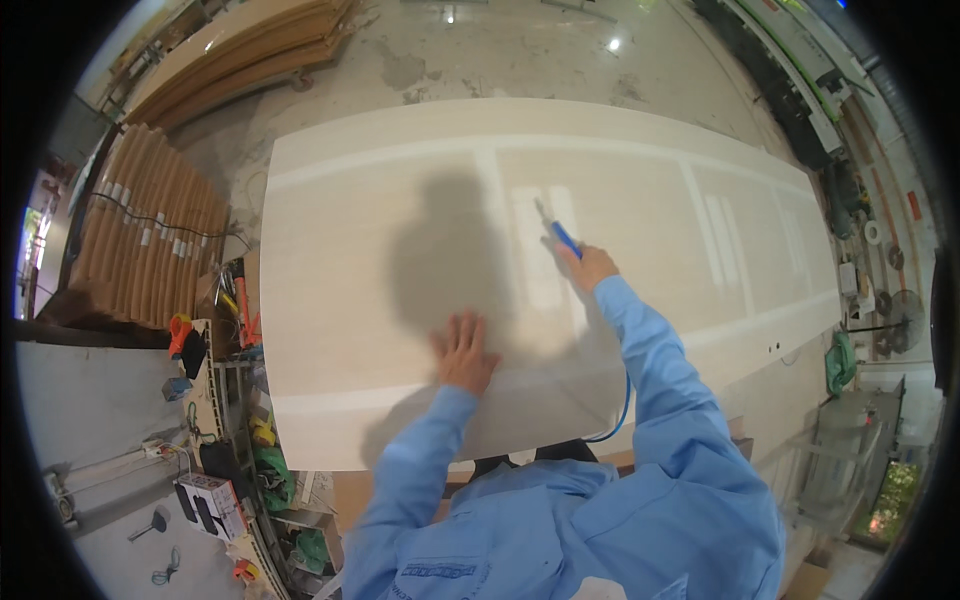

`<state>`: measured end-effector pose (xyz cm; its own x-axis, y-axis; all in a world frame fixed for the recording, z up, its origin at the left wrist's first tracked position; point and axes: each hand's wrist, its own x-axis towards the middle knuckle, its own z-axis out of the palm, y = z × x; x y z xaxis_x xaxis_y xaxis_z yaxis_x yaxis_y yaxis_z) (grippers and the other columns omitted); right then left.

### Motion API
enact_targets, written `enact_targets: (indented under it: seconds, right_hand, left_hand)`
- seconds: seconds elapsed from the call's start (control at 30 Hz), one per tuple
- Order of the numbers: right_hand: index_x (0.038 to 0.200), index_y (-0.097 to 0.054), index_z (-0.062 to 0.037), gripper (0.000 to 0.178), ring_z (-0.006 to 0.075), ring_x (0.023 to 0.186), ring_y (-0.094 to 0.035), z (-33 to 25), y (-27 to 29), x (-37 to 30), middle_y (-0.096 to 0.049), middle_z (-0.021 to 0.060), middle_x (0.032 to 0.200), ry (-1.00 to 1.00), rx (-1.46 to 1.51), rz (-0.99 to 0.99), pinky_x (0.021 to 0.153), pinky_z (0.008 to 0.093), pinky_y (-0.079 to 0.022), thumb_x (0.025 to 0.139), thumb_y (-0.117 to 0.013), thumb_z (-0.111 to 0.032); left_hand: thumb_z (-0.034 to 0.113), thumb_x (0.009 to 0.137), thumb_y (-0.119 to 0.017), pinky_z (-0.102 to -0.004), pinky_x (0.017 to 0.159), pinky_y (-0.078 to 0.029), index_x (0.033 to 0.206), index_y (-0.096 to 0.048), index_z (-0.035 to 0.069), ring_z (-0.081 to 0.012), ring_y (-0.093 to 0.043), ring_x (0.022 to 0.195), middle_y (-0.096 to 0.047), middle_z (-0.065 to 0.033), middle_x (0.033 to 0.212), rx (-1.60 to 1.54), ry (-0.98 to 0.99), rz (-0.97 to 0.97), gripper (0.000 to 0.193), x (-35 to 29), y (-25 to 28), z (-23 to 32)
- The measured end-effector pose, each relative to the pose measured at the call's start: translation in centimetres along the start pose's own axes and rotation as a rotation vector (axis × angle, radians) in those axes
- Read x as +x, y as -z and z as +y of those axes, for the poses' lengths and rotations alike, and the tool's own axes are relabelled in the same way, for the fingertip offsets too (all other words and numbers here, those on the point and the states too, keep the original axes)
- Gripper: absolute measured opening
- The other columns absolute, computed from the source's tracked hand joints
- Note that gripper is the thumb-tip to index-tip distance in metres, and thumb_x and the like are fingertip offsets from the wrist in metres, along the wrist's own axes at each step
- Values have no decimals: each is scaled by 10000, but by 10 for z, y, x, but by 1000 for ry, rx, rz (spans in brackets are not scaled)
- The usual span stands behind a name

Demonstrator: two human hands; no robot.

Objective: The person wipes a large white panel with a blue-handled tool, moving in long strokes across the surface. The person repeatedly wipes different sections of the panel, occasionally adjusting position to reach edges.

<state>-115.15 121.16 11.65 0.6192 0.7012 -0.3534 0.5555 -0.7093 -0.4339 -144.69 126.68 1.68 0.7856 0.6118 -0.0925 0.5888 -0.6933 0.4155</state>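
A large pale door-like panel (590, 230) lies flat in front of me, with lighter bands and rectangles on its face. My left hand (466, 352) rests on it near the close edge, palm down and fingers spread. Farther up and to the right, my right hand (590, 265) is closed round a blue air blow gun (566, 238). Its thin greyish nozzle points away and slightly left, over a lighter rectangle. A blue hose (627, 400) shows below my right forearm and curves toward the panel's near edge. My shadow falls across the panel's middle left.
Stacked brown boards (150, 230) stand at the left, with more flat brown sheets (240, 60) at the far left. A cluttered rack with an orange-handled tool (180, 335) is close beside the panel's left end. On the right are a fan (903, 320) and a green bag (841, 362).
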Motion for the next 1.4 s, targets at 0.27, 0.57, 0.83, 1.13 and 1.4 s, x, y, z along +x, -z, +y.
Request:
enact_targets:
  seconds: [0.27, 0.57, 0.83, 1.13, 1.4]
  right_hand:
    - [1107, -695, -51, 625, 440, 994, -667, 95, 25, -32, -713, 233, 1036, -19, 32, 97, 884, 517, -516, 977, -505, -632]
    - [1000, -749, -56, 770, 428, 978, -684, 109, 40, 5, -722, 234, 992, 1, 54, -45, 879, 516, -521, 929, -453, -764]
    - [973, -748, -8, 823, 417, 937, -698, 109, 30, 47, -725, 248, 936, 211, 30, -197, 849, 502, -524, 932, -424, -764]
    - [977, -748, -12, 858, 428, 958, -693, 136, 63, 33, -723, 247, 939, 74, 54, -172, 853, 507, -521, 936, -387, -789]
    - [892, -750, -16, 781, 407, 855, -711, 175, 71, -56, -713, 236, 832, 313, -123, -348, 774, 511, -533, 921, -489, -751]
  left_hand:
    - [447, 1012, -536, -612, 1241, -52, 1617, -237, 174, -300, -100, 1570, -135, -19, 1707, 125, 142, -86, 728, 146, 6, 49]
    - [478, 1020, -510, -611, 1237, -71, 1634, -154, 149, -316, -56, 1574, -41, -89, 1715, 265, 108, -150, 783, 93, -25, 114]
    - [467, 969, -608, -630, 1220, -134, 1624, -198, 137, -333, -127, 1563, -100, -106, 1707, 150, 112, -125, 840, 16, -46, 166]
    - [449, 1006, -544, -603, 1217, -182, 1604, -259, 122, -348, -188, 1547, -177, -84, 1697, 244, 278, -60, 738, 93, -32, 145]
    - [437, 1026, -508, -593, 1234, -145, 1619, -213, 150, -357, -117, 1561, -120, -81, 1707, 219, 259, -42, 722, 126, -38, 140]
